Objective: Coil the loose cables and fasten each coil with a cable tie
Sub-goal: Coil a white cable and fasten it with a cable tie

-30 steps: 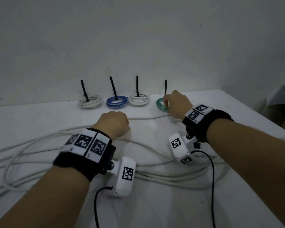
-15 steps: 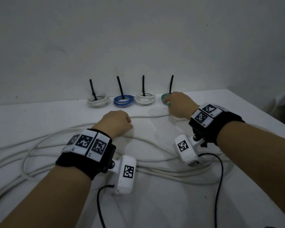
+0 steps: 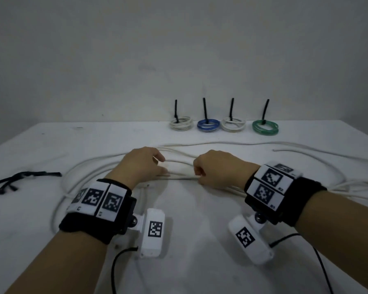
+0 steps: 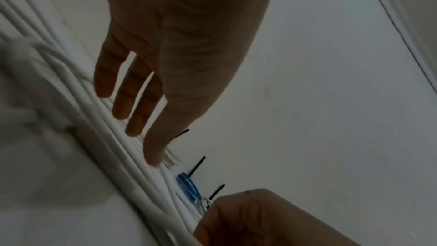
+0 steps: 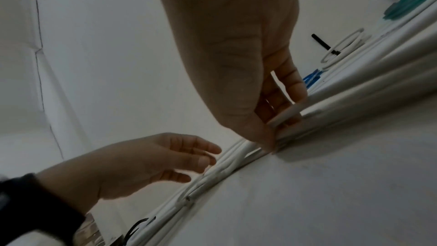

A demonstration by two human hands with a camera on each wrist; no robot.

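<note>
At the far left of the head view, a bundle of loose black cable ties (image 3: 13,181) lies on the white desk (image 3: 200,262). To its right, the loose white cable (image 3: 89,168) sprawls in wide overlapping loops across the middle of the frame and runs off the right edge.

Left of centre, the left hand (image 3: 141,164) hovers at the gathered strands; in the left wrist view its fingers (image 4: 123,108) are straight and slightly spread, tips at or just above the cable, holding nothing, so its grip is open. Whether the tips touch cannot be told.

Right of centre, the right hand (image 3: 218,169) has its fingers curled, and the right wrist view shows thumb and fingertips (image 5: 294,89) pinching a strand of the white cable off the bundle: its grip is closed on the cable.

Both wrists carry black bands with square black-and-white marker tags; small characters beside them are too small to read.

In a row at the back of the desk, from left to right, stand four finished coils, each with a black tie sticking up: a white coil (image 3: 181,123), a blue coil (image 3: 208,125), a second white coil (image 3: 233,124) and a green coil (image 3: 265,127).
</note>
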